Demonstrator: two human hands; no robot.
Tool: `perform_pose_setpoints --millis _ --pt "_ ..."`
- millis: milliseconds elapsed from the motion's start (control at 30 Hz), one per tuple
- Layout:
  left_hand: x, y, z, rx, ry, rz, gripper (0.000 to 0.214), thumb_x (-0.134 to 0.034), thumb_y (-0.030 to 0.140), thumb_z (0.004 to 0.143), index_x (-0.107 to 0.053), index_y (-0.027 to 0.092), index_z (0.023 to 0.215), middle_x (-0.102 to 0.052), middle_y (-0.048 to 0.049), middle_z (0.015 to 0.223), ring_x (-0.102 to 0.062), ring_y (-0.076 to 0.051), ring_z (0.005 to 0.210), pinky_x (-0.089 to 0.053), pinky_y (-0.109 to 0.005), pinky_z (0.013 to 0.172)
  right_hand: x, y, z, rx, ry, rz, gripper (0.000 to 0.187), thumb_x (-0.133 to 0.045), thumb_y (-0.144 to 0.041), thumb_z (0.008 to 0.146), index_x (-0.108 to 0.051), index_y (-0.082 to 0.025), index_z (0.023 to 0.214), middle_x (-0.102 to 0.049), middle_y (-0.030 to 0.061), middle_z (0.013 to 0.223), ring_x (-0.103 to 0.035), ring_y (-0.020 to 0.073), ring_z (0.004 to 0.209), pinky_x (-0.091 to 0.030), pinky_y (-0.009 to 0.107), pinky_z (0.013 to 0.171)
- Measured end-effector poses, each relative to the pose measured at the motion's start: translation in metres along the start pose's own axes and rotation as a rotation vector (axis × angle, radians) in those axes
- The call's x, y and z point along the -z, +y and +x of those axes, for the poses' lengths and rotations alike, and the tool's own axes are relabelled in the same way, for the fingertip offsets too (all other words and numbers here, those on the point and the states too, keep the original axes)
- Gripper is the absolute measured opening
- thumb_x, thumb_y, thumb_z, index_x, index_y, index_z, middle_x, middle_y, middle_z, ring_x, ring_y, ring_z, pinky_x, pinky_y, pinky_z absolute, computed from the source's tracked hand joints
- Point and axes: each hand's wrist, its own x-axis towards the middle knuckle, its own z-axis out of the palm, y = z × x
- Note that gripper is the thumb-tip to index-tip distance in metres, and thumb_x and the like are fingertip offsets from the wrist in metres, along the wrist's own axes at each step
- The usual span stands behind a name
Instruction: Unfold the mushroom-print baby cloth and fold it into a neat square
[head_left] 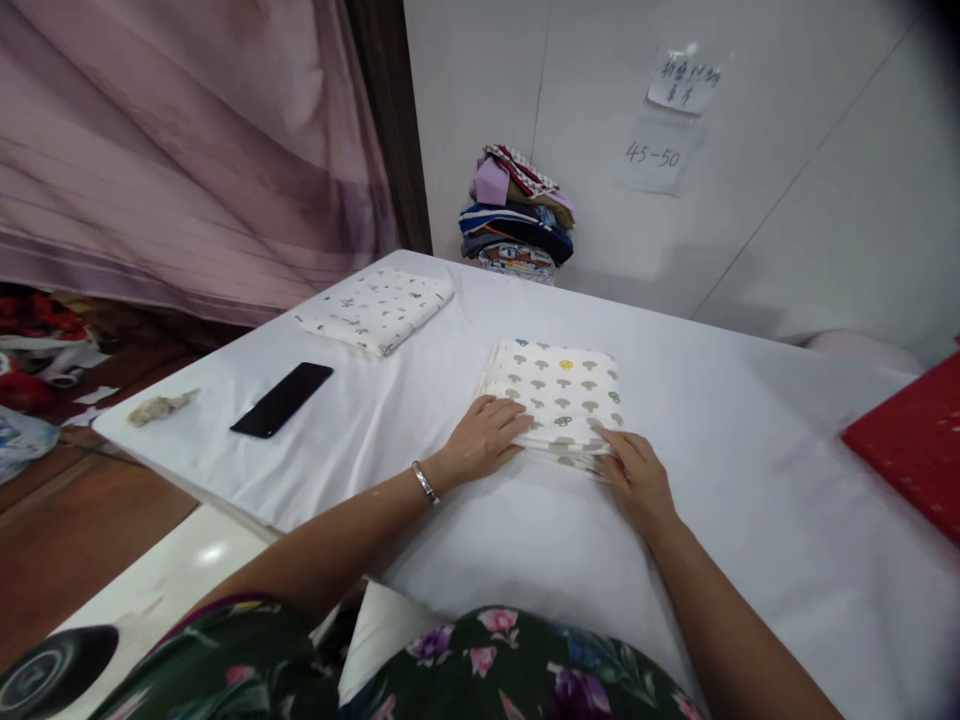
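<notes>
A folded white cloth with a mushroom print (559,390) lies on the white table (525,540) in front of me. My left hand (484,435) rests flat on its near left corner, fingers stretched out. My right hand (637,475) is at the near right corner, fingers curled onto the cloth's edge, seemingly pinching the layers there.
A second folded printed cloth (375,308) lies at the far left of the table. A black phone (283,399) and a small crumpled scrap (160,406) lie near the left edge. A stack of folded fabrics (517,222) stands against the wall. A red cloth (911,445) lies at the right.
</notes>
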Motion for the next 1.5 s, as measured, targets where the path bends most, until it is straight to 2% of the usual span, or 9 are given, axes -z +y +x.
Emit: perform_pose_setpoints --millis 167,400,533,667,933,1133,1367,1500 --pt "-0.002 0.0 0.007 -0.017 -0.005 0.007 0.044 -0.049 0.015 0.08 -0.049 0.021 0.124 -0.056 -0.0101 0.121 -0.045 -0.024 0.117 -0.028 -0.047 0.101 0.001 0.001 0.001 0.015 -0.023 -0.015 0.04 -0.043 -0.024 0.088 -0.049 -0.027 0.127 -0.058 0.007 0.11 -0.054 0.0214 0.102 -0.048 0.037 0.087" --pt "-0.006 -0.002 0.007 -0.009 0.047 0.058 0.046 -0.039 0.001 0.079 -0.053 0.021 0.118 -0.063 -0.0067 0.108 -0.052 -0.019 0.108 -0.029 -0.044 0.101 0.002 0.001 0.001 0.019 -0.027 0.012 0.04 -0.042 -0.023 0.089 -0.049 -0.027 0.128 -0.058 0.0077 0.113 -0.054 0.0218 0.102 -0.048 0.038 0.086" --pt "-0.001 -0.005 0.012 0.008 0.063 0.045 0.04 -0.037 0.002 0.082 -0.055 0.02 0.113 -0.064 -0.0066 0.104 -0.054 -0.018 0.105 -0.028 -0.045 0.101 0.001 0.002 0.0 0.029 -0.034 0.002 0.04 -0.042 -0.022 0.089 -0.049 -0.027 0.128 -0.058 0.0079 0.112 -0.054 0.022 0.102 -0.048 0.038 0.085" --pt "0.004 -0.01 0.014 0.023 0.118 0.057 0.039 -0.037 0.003 0.084 -0.054 0.02 0.116 -0.062 -0.006 0.114 -0.053 -0.017 0.108 -0.025 -0.046 0.104 0.001 0.001 0.0 0.062 -0.015 -0.023 0.038 -0.042 -0.021 0.089 -0.052 -0.026 0.124 -0.058 0.0084 0.109 -0.053 0.022 0.1 -0.047 0.038 0.083" --pt "-0.017 -0.019 -0.01 -0.064 0.058 0.127 0.031 -0.037 0.006 0.089 -0.056 0.017 0.112 -0.061 -0.0072 0.116 -0.05 -0.019 0.112 -0.028 -0.045 0.105 -0.002 -0.003 -0.001 0.125 -0.093 -0.108 0.03 -0.042 -0.018 0.089 -0.061 -0.024 0.111 -0.06 0.007 0.102 -0.053 0.0209 0.094 -0.045 0.035 0.078" --pt "-0.017 -0.017 -0.017 -0.048 0.08 0.159 0.032 -0.036 0.008 0.09 -0.054 0.015 0.115 -0.06 -0.0064 0.119 -0.048 -0.02 0.115 -0.027 -0.045 0.106 -0.006 -0.001 -0.003 0.138 -0.085 -0.104 0.03 -0.042 -0.018 0.088 -0.062 -0.025 0.111 -0.06 0.0062 0.101 -0.053 0.0208 0.092 -0.045 0.035 0.076" --pt "-0.015 -0.016 -0.02 0.015 0.048 0.121 0.038 -0.035 0.006 0.088 -0.051 0.018 0.121 -0.057 -0.0054 0.124 -0.046 -0.019 0.118 -0.025 -0.045 0.106 -0.01 0.0 -0.009 0.106 -0.056 -0.05 0.034 -0.041 -0.018 0.088 -0.059 -0.027 0.116 -0.058 0.0071 0.105 -0.054 0.0218 0.095 -0.047 0.039 0.079" --pt "-0.018 -0.017 -0.021 0.039 0.034 0.089 0.04 -0.036 0.005 0.087 -0.05 0.02 0.122 -0.056 -0.0045 0.125 -0.044 -0.019 0.119 -0.023 -0.045 0.106 0.001 -0.005 -0.006 0.019 -0.134 0.028 0.031 -0.046 -0.026 0.087 -0.06 -0.026 0.114 -0.058 0.0076 0.108 -0.055 0.0228 0.099 -0.051 0.039 0.08"
